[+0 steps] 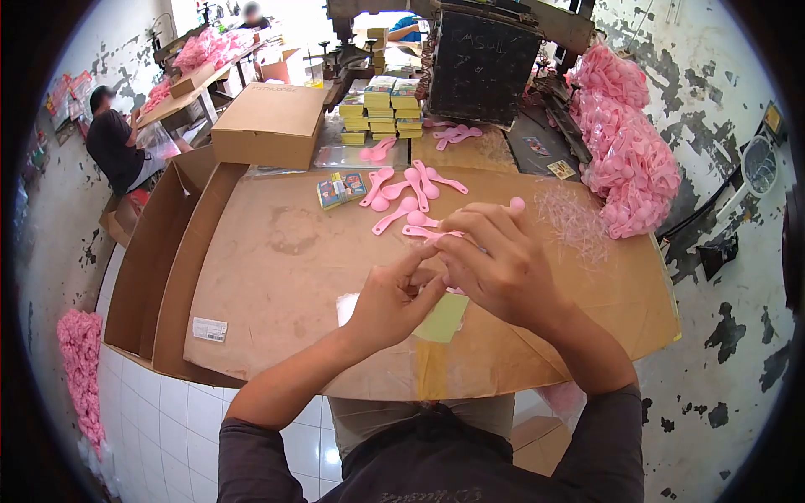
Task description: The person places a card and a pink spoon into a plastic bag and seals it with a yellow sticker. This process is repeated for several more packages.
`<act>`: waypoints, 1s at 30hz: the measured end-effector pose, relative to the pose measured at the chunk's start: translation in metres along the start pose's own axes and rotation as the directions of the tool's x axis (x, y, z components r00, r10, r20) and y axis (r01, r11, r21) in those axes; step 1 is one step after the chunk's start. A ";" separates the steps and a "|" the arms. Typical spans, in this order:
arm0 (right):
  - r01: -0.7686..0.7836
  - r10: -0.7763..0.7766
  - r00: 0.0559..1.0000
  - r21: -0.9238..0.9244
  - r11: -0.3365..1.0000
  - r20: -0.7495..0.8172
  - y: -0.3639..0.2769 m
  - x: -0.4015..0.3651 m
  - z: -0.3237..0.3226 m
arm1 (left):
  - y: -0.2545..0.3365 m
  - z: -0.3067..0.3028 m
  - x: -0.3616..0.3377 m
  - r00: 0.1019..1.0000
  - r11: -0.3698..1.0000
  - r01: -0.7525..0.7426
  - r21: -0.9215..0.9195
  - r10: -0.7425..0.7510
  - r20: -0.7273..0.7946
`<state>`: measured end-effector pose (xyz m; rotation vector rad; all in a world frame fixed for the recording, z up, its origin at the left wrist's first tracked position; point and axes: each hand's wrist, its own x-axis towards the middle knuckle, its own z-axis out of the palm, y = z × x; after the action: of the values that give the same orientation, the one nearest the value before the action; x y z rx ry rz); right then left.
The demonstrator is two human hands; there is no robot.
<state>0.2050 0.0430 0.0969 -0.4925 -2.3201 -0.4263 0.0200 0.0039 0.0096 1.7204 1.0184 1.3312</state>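
Note:
Both hands are close together over the cardboard-covered table. My left hand (394, 303) has its thumb and fingertips pinched together; what lies between them is too small to make out. Just to the right, my right hand (501, 267) is bent with its fingers curled, near the left fingertips. A pink scoop's round end (517, 204) shows at its knuckles, and its contact with the hand is unclear. Below the hands lies a yellow-green card (442, 318), partly covered. Beyond them are several pink scoops (417, 186) and a banded bundle of printed cards (341, 191).
A closed cardboard box (270, 113) and stacks of cards (381, 109) stand at the back beside a black machine box (482, 67). Bagged pink scoops (625, 142) are at the right. An open carton (159, 251) borders the left. A person (117, 147) sits far left.

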 end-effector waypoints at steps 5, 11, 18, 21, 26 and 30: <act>0.149 -0.134 0.988 -0.217 0.965 0.082 0.003 -0.011 0.018 | 0.007 -0.002 -0.001 0.996 0.963 -0.082 0.256 0.068 0.061; -0.184 0.184 0.982 -0.008 0.983 -0.044 0.031 -0.010 0.013 | 0.009 -0.003 -0.003 0.997 0.968 -0.021 0.251 0.002 0.074; -0.792 0.677 0.533 0.580 0.189 0.508 0.180 -0.131 -0.041 | -0.027 -0.018 0.004 0.970 0.916 0.241 -0.320 -0.233 0.063; -0.842 0.810 0.516 0.340 0.419 0.279 0.203 -0.165 -0.026 | -0.027 -0.016 0.005 0.974 0.892 0.223 -0.393 -0.223 0.047; -0.499 0.590 0.806 -0.480 0.721 0.049 0.143 -0.153 -0.019 | -0.032 -0.019 0.004 0.952 0.901 0.303 -0.310 -0.304 0.045; -0.793 0.612 0.605 0.327 0.514 0.509 0.069 -0.084 0.001 | -0.034 -0.017 0.007 0.933 0.885 0.350 -0.308 -0.358 0.033</act>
<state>0.2928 0.0841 0.0477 -1.2451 -2.1338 0.7596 -0.0008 0.0257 -0.0146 1.2174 1.0188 1.1997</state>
